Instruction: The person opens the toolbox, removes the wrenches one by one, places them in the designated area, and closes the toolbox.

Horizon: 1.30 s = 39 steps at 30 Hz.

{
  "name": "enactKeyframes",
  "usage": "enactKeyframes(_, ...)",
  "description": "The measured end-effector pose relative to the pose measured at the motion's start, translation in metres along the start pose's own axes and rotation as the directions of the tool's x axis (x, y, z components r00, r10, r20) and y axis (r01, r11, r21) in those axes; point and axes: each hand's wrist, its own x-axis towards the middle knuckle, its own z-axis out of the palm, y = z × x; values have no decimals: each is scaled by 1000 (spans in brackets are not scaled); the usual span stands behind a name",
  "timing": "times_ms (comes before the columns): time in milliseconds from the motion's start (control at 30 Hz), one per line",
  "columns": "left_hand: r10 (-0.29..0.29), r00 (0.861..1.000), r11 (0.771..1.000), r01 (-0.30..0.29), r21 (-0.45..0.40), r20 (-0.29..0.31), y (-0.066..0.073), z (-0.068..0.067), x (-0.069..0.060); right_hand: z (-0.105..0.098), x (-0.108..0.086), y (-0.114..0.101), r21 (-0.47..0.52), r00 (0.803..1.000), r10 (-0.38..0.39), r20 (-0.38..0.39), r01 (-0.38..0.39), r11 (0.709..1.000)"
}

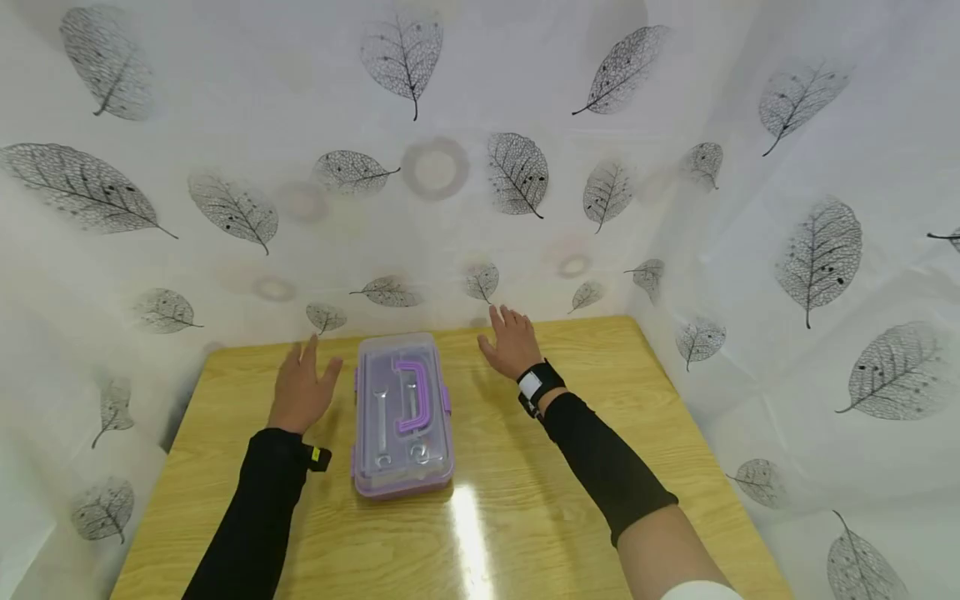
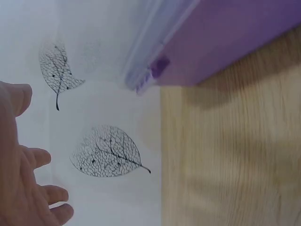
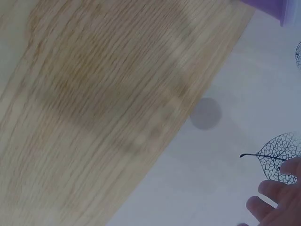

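A closed toolbox (image 1: 405,485) with a purple base and clear lid lies on the wooden table, between my two hands. Its purple handle (image 1: 424,396) is folded flat on the lid. Through the lid I see a wrench (image 1: 382,421) and other metal tools, partly hidden by the handle. My left hand (image 1: 302,392) hovers just left of the box, fingers spread, touching nothing. To the right of the box, my right hand (image 1: 512,346) is held over the table's far edge, fingers extended and holding nothing. The left wrist view shows the box's purple side wall (image 2: 235,42) close up.
The wooden table (image 1: 600,433) ends at a white curtain (image 1: 547,250) printed with dark leaves, which hangs behind it and along both sides. A bright light reflection (image 1: 471,533) lies on the tabletop in front of the box.
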Motion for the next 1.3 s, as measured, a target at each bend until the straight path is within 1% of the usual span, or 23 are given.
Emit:
enactKeyframes(67,-27,998,995,32,-94,57,4,4,-5,3,-2,-5,60,999,-15,47,13,998)
enactKeyframes(133,-40,992,980,62,-187,116,9,11,-12,8,-5,-11,140,992,-44,116,28,990)
enactKeyframes(200,-58,983,954,106,-281,174,15,20,-20,16,-8,-16,253,976,-83,200,30,967)
enactKeyframes(267,-68,975,911,147,-384,213,20,31,-28,24,-12,-22,375,947,-127,294,8,927)
enactKeyframes(300,-75,970,887,171,-428,232,23,37,-33,28,-13,-25,444,930,-150,336,-17,896)
enactKeyframes(333,-87,965,860,198,-470,249,26,42,-38,32,-16,-28,507,909,-163,384,-60,860)
enactKeyframes(367,-96,960,831,223,-510,263,29,47,-44,36,-18,-30,567,886,-173,430,-116,816)
enactKeyframes(400,-106,957,803,243,-544,271,31,52,-49,39,-20,-32,624,861,-193,470,-170,762)
enactKeyframes(433,-124,952,781,268,-564,281,33,56,-55,42,-22,-33,672,837,-209,506,-231,703)
enactKeyframes(467,-140,947,766,289,-574,290,35,59,-60,43,-25,-34,712,814,-224,536,-293,638)
enactKeyframes(500,-155,944,756,304,-580,292,37,61,-64,45,-27,-34,735,792,-238,562,-346,583)
enactKeyframes(533,-171,941,748,316,-583,291,39,63,-68,47,-28,-33,746,774,-246,583,-390,540)
enactKeyframes(567,-184,941,744,323,-585,286,39,65,-70,48,-29,-32,757,760,-263,594,-418,502)
enactKeyframes(600,-200,939,740,332,-585,280,40,66,-72,49,-29,-31,765,749,-280,600,-434,477)
enactKeyframes(633,-214,937,738,341,-582,276,41,66,-73,50,-29,-31,764,740,-286,609,-451,460)
enactKeyframes(700,-224,939,731,339,-592,261,41,67,-74,53,-28,-29,762,723,-300,623,-472,444)
enactKeyframes(800,-240,939,726,341,-597,245,39,69,-75,57,-28,-27,759,696,-325,640,-506,410)
enactKeyframes(867,-243,941,732,338,-592,236,38,70,-75,58,-27,-26,758,683,-341,646,-520,395)
enactKeyframes(933,-251,941,735,339,-587,229,37,72,-74,60,-27,-24,758,677,-351,647,-524,388)
enactKeyframes(1067,-261,940,738,341,-582,220,35,75,-73,63,-27,-21,761,672,-366,644,-514,396)
enactKeyframes(1167,-263,940,728,342,-594,219,35,76,-73,64,-26,-21,758,668,-369,646,-506,411)
enactKeyframes(1200,-261,940,725,341,-599,221,35,76,-73,64,-26,-21,758,671,-366,645,-501,417)
enactKeyframes(1300,-272,935,714,354,-605,226,34,74,-75,62,-25,-24,759,699,-346,625,-443,477)
